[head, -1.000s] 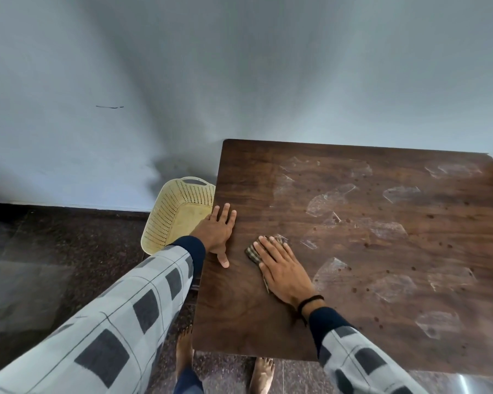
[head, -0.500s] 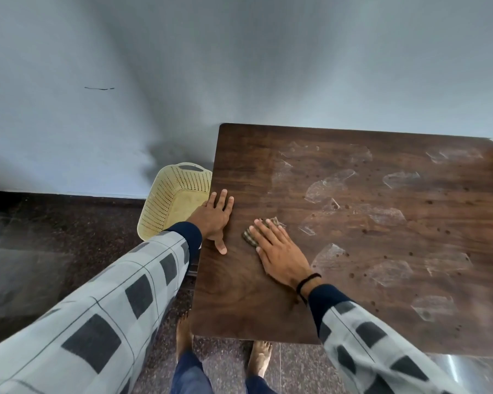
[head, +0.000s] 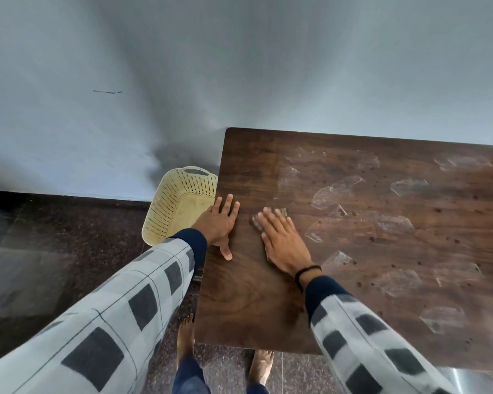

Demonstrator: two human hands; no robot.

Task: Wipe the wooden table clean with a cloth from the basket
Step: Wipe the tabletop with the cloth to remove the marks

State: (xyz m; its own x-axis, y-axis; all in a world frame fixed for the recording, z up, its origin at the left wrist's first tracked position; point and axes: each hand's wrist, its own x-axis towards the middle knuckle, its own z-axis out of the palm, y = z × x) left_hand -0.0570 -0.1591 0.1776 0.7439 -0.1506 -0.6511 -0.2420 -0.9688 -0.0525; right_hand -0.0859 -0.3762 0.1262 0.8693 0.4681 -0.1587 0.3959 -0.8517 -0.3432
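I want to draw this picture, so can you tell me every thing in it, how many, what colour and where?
table: one, dark brown wood, right side, against the wall
pale smudges: many, whitish, across the table's middle and right
cloth: one, dark, on the table under the right grip's fingers
basket: one, pale yellow, on the floor left of the table
wall: one, pale grey, behind everything
floor: one, dark and speckled, left and below
wristband: one, black, right wrist
sleeves: two, grey checked, both arms
feet: two, bare, by the table's near edge
left grip: one, flat on the table's left edge
right grip: one, flat on the cloth
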